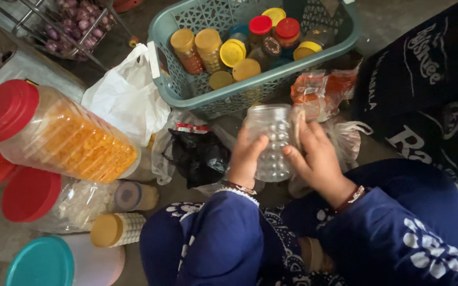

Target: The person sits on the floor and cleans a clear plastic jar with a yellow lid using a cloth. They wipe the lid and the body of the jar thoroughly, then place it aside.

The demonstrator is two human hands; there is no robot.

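Note:
An empty clear plastic jar (272, 139) with a bumpy surface and no lid is held between both hands, its open mouth pointing away from me. My left hand (246, 158) grips its left side. My right hand (318, 159) wraps its right side, fingers across the wall. Both arms wear dark blue sleeves with white flowers and bangles at the wrists. Just beyond the jar stands a teal plastic basket (186, 90) packed with several small jars with yellow and red lids.
A big jar with a red lid (54, 132) full of yellow snack lies at left, above more jars (116, 229) and a teal lid (43, 263). A white bag (125, 98), black bag (200, 154), orange packet (314, 90) and dark printed sack (430, 79) surround the hands.

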